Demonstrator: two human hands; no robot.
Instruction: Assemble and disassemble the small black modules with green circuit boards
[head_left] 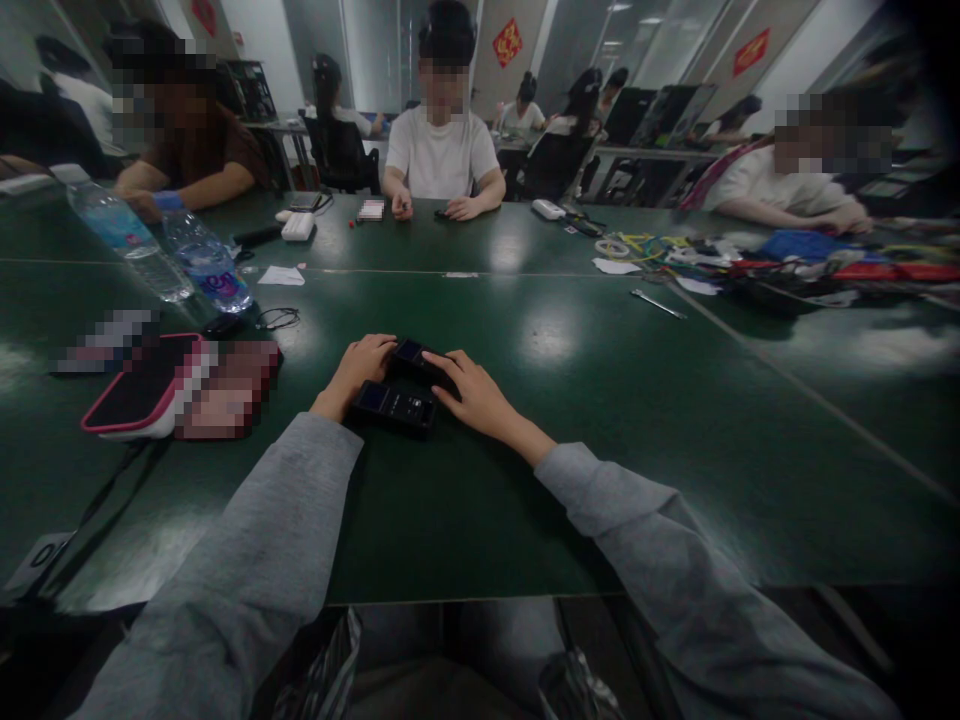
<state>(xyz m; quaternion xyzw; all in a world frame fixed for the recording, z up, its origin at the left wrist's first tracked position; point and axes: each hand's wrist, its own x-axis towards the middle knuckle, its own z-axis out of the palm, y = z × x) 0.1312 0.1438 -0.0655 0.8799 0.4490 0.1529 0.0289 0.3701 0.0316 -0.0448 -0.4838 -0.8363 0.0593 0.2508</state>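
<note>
Two small black handheld devices with little screens lie on the green table in front of me, one behind the other. On the rear device (412, 353), my left hand (360, 366) curls its fingers around the left end. My right hand (474, 392) grips the right end, its fingers over the top and its thumb at the near side. The front device (395, 404) lies face up, with a screen on its left and small light markings on its right. Its left end is close to my left wrist. The undersides of both devices are hidden.
Left of me are a pink-edged phone-like device (146, 385), two water bottles (210, 265) and a thin black cable (277, 318). A metal tool (658, 304) and a heap of cables (720, 260) lie to the right. People sit across the green table (480, 520).
</note>
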